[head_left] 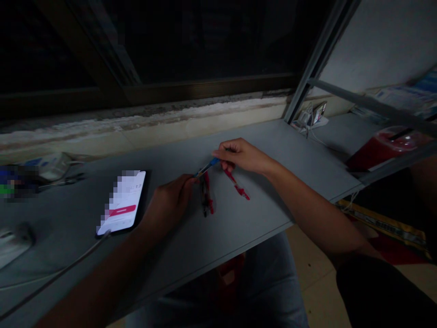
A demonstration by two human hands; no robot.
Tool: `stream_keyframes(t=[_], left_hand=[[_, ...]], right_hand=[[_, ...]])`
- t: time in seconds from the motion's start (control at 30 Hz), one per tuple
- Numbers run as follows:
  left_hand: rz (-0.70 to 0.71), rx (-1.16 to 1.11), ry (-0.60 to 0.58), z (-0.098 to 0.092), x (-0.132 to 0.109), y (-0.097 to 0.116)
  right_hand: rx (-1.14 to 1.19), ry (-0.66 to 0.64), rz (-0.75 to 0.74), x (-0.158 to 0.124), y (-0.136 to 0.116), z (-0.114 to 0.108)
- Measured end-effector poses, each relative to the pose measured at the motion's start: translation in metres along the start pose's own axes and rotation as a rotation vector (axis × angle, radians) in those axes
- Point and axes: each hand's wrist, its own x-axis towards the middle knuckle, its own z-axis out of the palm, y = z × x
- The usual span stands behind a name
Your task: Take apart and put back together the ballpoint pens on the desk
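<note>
A slim blue pen [206, 168] is held slantwise above the grey desk [191, 248], its lower end pinched by the thumb and fingers of the left hand [174, 193], its blue upper end pinched between the thumb and curled fingers of the right hand [241, 157]. How firmly it is gripped cannot be told.

If the two ends are pulled or twisted unevenly, the pen could be bent or jerked loose, since so little of it is held at each side. Small parts, if any are freed, could be dropped and rolled off the front edge — the light is dim, and they would be hard to find.

A close group of dark and red pens [205, 200] is placed just below the pinch and could be scattered by a dipped wrist. A separate red pen [239, 187] is partly hidden by the right hand; whether it is touched cannot be told — it could be knocked. The lit phone [124, 205] could be nudged by the left forearm, near which it is laid.
</note>
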Motion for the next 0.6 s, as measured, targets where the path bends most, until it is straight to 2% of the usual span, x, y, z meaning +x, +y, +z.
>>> stream_keyframes(t=[0.1, 0.23, 0.3, 0.4, 0.47, 0.6], left_hand=[[-0.007, -0.004, 0.008, 0.0009, 0.0009, -0.0005], [-0.019, -0.020, 0.002, 0.0024, 0.0017, -0.0026], [-0.020, -0.030, -0.010, 0.0029, 0.0015, -0.0034], [-0.029, -0.037, -0.010, 0.0029, 0.0011, -0.0028], [-0.032, -0.037, -0.008, 0.0025, 0.0010, -0.0012], [-0.018, -0.049, -0.027, 0.0019, 0.0015, 0.0027]], right_hand=[[0.035, 0.004, -0.071, 0.0015, 0.0029, -0.0039], [-0.044, 0.011, -0.042, 0.0024, 0.0039, -0.0077], [-0.044, -0.017, -0.083, 0.0030, 0.0044, -0.0090], [-0.028, 0.045, -0.156, 0.0041, 0.0059, -0.0098], [-0.058, 0.084, -0.134, 0.0047, 0.0070, -0.0098], [-0.029, 0.060, -0.098, 0.0043, 0.0052, -0.0106]])
